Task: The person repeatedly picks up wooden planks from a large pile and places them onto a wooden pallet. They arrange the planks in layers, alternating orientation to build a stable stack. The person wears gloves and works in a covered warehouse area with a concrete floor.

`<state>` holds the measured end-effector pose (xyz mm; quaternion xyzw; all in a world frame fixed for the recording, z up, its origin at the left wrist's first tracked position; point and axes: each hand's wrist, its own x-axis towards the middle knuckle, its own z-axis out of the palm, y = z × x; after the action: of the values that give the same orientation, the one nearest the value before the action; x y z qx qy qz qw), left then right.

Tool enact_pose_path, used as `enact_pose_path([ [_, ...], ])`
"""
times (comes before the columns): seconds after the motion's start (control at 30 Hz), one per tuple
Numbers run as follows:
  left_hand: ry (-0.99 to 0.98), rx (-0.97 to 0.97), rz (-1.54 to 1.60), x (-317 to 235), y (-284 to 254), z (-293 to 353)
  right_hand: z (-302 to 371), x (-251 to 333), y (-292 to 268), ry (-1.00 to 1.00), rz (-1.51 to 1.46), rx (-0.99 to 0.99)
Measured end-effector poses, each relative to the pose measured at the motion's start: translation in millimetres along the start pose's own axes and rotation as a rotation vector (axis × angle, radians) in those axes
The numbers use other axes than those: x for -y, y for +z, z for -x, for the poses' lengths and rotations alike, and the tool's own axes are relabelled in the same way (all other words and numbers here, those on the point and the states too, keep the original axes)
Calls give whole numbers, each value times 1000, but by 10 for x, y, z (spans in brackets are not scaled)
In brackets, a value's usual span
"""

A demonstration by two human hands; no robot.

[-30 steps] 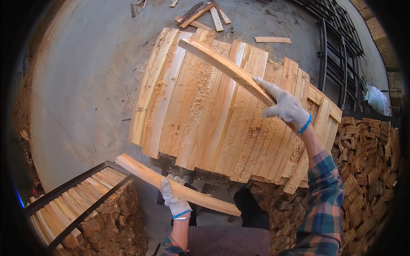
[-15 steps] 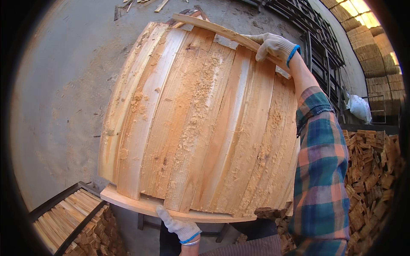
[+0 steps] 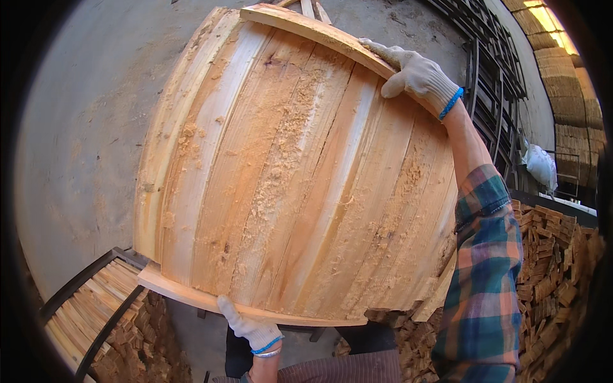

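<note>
A stack of long wooden boards [image 3: 255,172], littered with sawdust and shavings, lies lengthwise in front of me. Across its far ends runs a wooden strip [image 3: 306,29]. My right hand [image 3: 421,78], in a white knitted glove with a blue cuff, grips this strip, thumb on the near side and fingers along the far one. A second wooden strip [image 3: 185,293] lies against the near ends. My gloved left hand [image 3: 248,324] clasps it from the near side, thumb on top; its other fingers are hidden beneath.
Small wood pieces are heaped in a pile [image 3: 543,281] at the right. A metal-framed rack [image 3: 96,303] of stacked strips stands at lower left. Dark metal frames [image 3: 495,96] and a white sack [image 3: 539,167] lie at far right. Grey concrete floor [image 3: 83,153] extends left.
The far strip has come up against the board ends, and the gaps at both ends have closed. Uneven board ends now sit more level. The stack appears slightly higher and further left in view.
</note>
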<state>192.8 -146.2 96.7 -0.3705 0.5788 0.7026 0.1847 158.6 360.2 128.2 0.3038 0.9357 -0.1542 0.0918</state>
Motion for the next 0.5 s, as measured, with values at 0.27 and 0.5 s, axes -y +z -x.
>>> enact_pose_path([
  [0.27,300,122,-294,336,-491,-270,-132,-48,-122,-5,-221,221],
  [0.5,358,131,-446,422,-571,-308,130,318,-51,15,-98,98],
])
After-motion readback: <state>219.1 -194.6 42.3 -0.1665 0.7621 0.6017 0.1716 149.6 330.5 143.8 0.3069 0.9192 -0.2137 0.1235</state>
